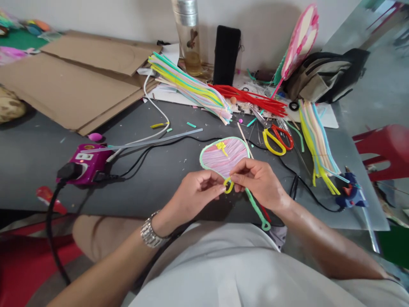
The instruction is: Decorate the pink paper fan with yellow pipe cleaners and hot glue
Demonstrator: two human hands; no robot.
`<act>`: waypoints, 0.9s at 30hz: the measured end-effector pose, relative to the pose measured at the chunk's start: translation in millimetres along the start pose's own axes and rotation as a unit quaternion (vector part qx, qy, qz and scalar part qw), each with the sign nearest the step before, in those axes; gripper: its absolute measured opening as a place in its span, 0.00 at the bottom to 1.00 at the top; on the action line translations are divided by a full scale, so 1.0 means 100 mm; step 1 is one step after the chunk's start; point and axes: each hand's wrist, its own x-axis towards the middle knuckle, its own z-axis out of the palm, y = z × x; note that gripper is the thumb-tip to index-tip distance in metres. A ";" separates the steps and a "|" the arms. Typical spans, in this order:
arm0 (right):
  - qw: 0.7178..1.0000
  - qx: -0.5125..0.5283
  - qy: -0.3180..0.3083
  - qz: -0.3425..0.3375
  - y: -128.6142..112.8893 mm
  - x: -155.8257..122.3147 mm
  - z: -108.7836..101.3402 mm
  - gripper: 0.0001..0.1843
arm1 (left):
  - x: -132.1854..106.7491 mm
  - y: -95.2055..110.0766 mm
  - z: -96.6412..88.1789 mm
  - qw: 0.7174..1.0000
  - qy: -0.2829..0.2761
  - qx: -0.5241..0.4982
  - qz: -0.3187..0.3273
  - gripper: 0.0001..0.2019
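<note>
A pink hand fan with a green rim and a small yellow bow lies on the dark table, its green handle running toward me. My left hand and my right hand meet at the fan's base. Both pinch a small yellow loop there. A metal watch sits on my left wrist.
Bundles of coloured straws and red strips lie behind the fan, with scissors to the right. A blue glue gun lies far right, a purple power strip left, cardboard sheets behind, a bottle at the wall.
</note>
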 end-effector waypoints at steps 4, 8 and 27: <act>1.000 -0.004 0.007 -0.026 -0.12 0.17 -0.10 0.15 | 0.19 0.21 -0.08 0.998 0.002 0.047 0.036 0.07; 0.998 -0.047 -0.024 -0.036 -0.20 0.41 -0.25 0.13 | 0.39 0.27 -0.11 0.996 0.048 0.057 0.043 0.06; 0.930 -0.340 -0.114 -0.085 -0.28 1.01 -0.46 0.11 | 0.71 -0.04 -0.17 0.918 0.109 0.313 0.219 0.05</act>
